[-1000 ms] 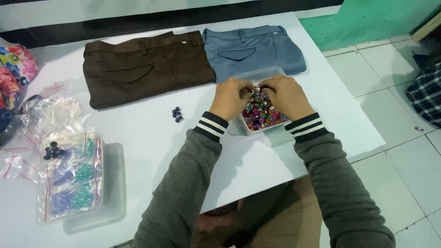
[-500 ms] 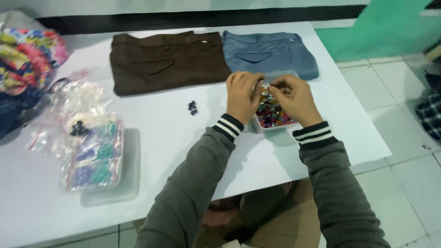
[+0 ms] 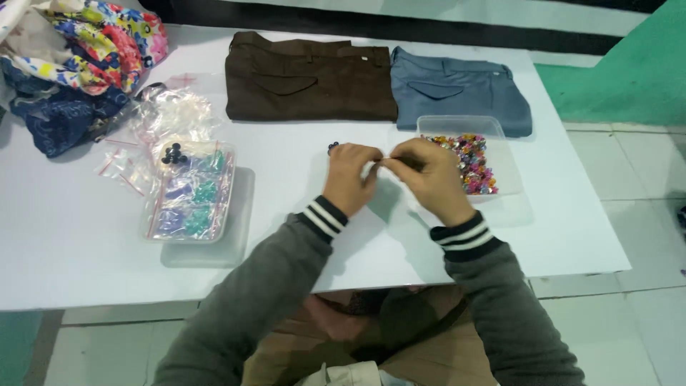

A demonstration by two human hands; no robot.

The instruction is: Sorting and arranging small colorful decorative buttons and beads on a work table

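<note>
Both hands meet above the middle of the white bench (image 3: 86, 243); the left hand (image 3: 349, 179) and right hand (image 3: 429, 179) have their fingers pinched together on something tiny between them, too small to identify; likely a bead from the clear tray of coloured beads (image 3: 468, 161) just beside the right hand; such a piece looks light, hard and slippery, best nipped by fingertips; folded brown trousers (image 3: 307, 75) and blue trousers (image 3: 464, 89) lie along the far edge

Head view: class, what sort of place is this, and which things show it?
Probably a small garment or craft workroom: folded trousers on a white table, a tub of beads, and heaped fabric.
</note>
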